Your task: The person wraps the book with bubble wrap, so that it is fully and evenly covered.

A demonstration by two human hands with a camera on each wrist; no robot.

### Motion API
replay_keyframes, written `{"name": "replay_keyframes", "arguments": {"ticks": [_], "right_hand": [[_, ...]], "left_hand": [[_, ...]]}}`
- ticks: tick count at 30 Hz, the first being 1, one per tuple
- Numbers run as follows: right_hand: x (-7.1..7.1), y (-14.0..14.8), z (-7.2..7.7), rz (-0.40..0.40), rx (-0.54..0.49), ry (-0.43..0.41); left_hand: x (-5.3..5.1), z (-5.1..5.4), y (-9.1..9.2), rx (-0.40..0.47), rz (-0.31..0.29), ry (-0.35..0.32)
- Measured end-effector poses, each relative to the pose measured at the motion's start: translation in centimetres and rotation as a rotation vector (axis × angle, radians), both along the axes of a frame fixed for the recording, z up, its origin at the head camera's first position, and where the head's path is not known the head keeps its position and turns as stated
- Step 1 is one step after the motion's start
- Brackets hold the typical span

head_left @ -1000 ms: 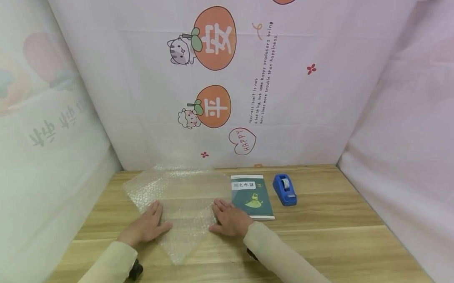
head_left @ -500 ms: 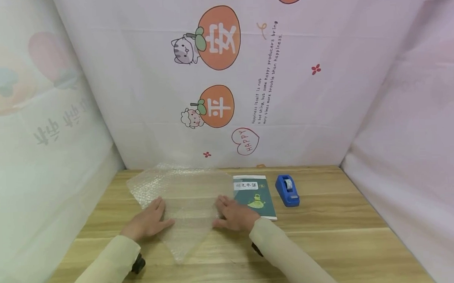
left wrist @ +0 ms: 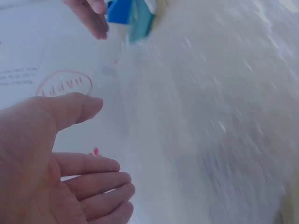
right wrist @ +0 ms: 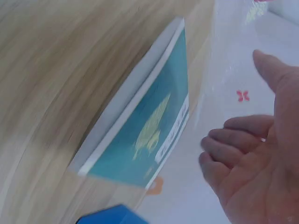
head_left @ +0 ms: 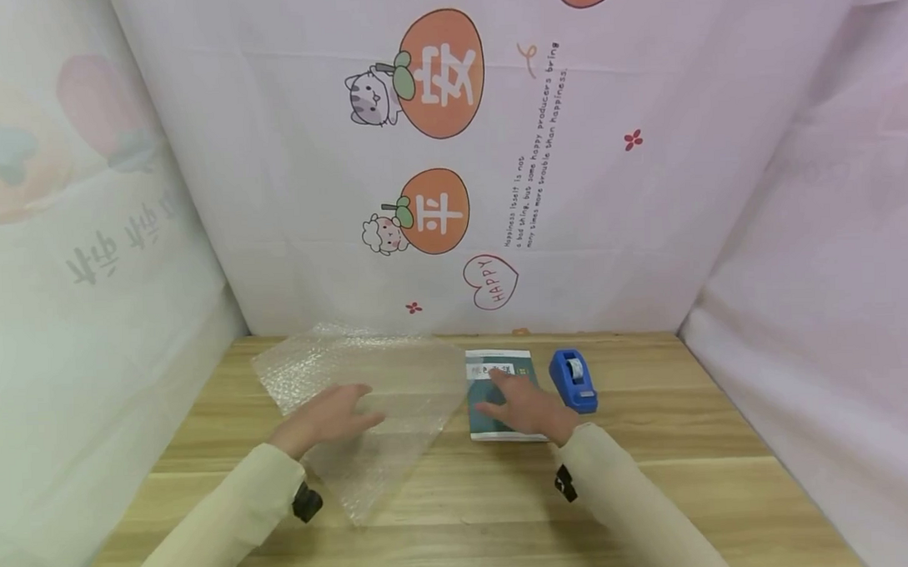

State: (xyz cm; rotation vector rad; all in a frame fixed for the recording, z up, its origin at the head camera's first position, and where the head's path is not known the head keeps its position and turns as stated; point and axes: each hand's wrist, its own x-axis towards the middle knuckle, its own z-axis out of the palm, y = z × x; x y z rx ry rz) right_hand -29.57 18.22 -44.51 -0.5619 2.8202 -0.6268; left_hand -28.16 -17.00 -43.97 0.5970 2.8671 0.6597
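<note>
A clear sheet of bubble wrap (head_left: 397, 377) lies spread on the left half of the table, one corner pointing toward the front. Over its left part hovers my left hand (head_left: 329, 419), thumb and fingers apart with nothing between them; the left wrist view shows the same hand (left wrist: 70, 154) raised over the blurred wrap. My right hand (head_left: 529, 408) is above a green booklet (head_left: 483, 416) with a white title label. In the right wrist view, the booklet (right wrist: 154, 116) lies apart from the fingers, and the right hand (right wrist: 252, 154) holds nothing.
To the booklet's right stands a blue tape dispenser (head_left: 573, 382) with a roll in it. The wooden table (head_left: 432, 526) is bounded by a printed white cloth (head_left: 574, 288) at the back and white cloth on both sides.
Both hands have lifted off the bubble wrap. My right hand has moved right, over the booklet; my left hand has shifted slightly right. The wrap and booklet stay in place.
</note>
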Motion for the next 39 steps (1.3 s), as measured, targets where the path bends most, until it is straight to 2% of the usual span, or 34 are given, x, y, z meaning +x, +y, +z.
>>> {"name": "replay_keyframes", "arguments": {"ticks": [2,7,13,21,26,31,39], "right_hand": [[0.0,1.1,0.2,-0.05,-0.012,0.002],[0.0,3.5,0.9,-0.156,-0.018,0.022],[-0.3,5.4,1.3,-0.254,-0.061,0.035],[-0.3,6.3,1.2,-0.405,-0.064,-0.092],[-0.5,6.3,0.8,-0.482,-0.073,-0.15],[-0.2,6.1,0.6,-0.533,-0.088,-0.186],[-0.1,5.7,0.6,-0.54,-0.103,-0.223]], "left_hand": [[-0.4,0.4,1.2,0.031,0.003,0.017],[-1.2,1.1,4.3,0.143,0.049,-0.01],[-2.1,1.4,8.0,0.167,0.136,-0.118],[-2.4,0.3,12.2,0.217,0.186,-0.282],[-2.8,-0.7,13.8,0.3,0.216,-0.372],[-3.1,-1.2,14.8,0.342,0.221,-0.419],[-3.1,-1.6,15.8,0.381,0.235,-0.472]]}}
